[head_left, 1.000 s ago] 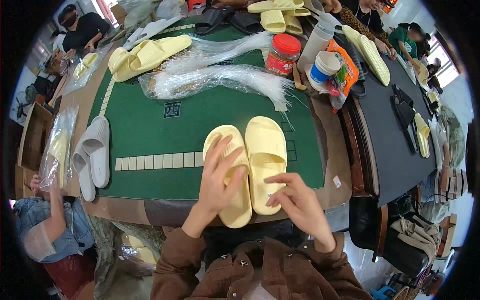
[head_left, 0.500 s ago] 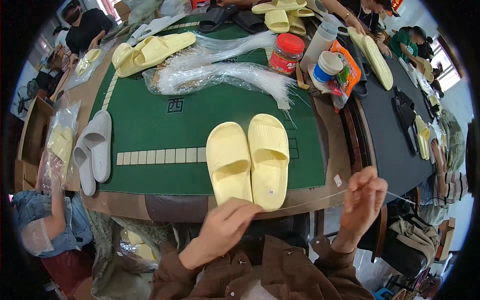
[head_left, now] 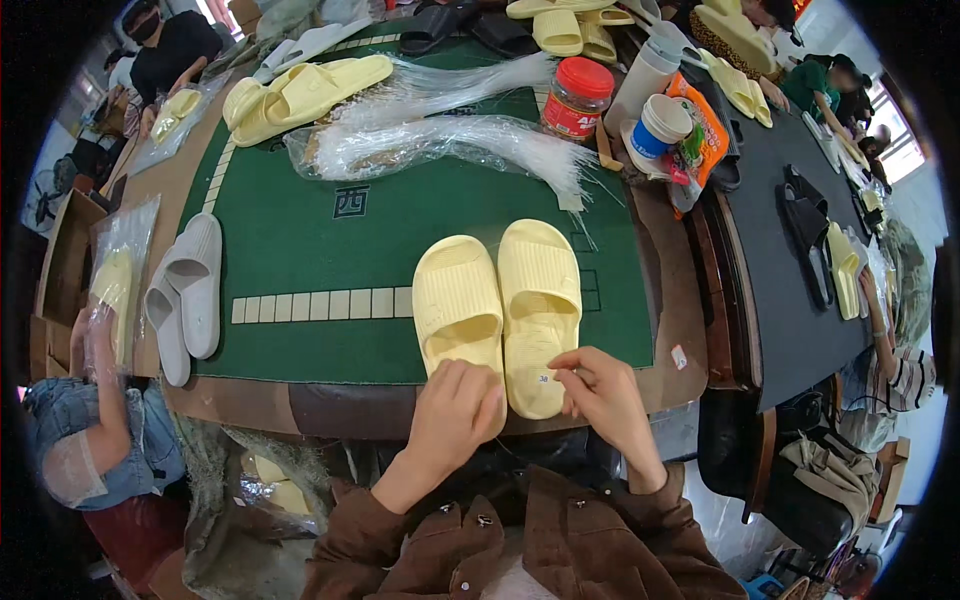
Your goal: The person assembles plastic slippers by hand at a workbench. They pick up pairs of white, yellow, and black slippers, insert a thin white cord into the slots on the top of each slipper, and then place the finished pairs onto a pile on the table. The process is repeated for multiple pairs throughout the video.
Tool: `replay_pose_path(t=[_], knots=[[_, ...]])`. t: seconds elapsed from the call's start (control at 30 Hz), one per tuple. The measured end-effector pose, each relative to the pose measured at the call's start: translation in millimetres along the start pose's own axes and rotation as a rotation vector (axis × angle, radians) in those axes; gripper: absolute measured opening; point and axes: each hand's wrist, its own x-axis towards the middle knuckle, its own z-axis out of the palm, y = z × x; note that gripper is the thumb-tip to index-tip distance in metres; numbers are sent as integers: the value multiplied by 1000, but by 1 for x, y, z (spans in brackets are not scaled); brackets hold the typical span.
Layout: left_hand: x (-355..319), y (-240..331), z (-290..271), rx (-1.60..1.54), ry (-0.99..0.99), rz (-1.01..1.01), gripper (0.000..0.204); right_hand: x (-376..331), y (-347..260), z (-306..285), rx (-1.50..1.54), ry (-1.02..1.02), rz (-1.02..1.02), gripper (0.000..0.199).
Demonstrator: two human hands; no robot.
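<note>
Head view: green-topped table [head_left: 300,240] bears a pale yellow slipper pair [head_left: 500,310] side by side at its near edge, within reach; left hand [head_left: 455,410] curled on the left heel, right hand [head_left: 600,390] pinching beside the right heel, contents unclear.

Pale yellow slides [head_left: 500,310], pair side-by-side, upright, near green mat edge.

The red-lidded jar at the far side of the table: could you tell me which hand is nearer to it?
Right. The right hand is at the slippers' heels, below the jar; the left hand lies further left.
</note>
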Motion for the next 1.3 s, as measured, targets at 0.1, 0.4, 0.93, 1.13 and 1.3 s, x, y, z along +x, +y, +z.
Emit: replay_pose_path(t=[0.1, 0.4, 0.93, 1.13, 1.3], knots=[[14, -9, 9, 185, 100, 63, 24, 18, 1, 11, -60, 60, -42, 21], [43, -17, 11, 177, -156, -111, 78, 73, 18, 40, -535, 211, -462, 16], [64, -24, 50, 232, -27, -267, 42, 53, 3, 16, -437, 203, -635, 20], [66, -22, 49, 242, -47, -289, 46, 88, -30, -22, -184, 293, -413, 11], [70, -18, 49, 227, -44, -310, 53, 189, -9, -8, -487, 268, -492, 20]])
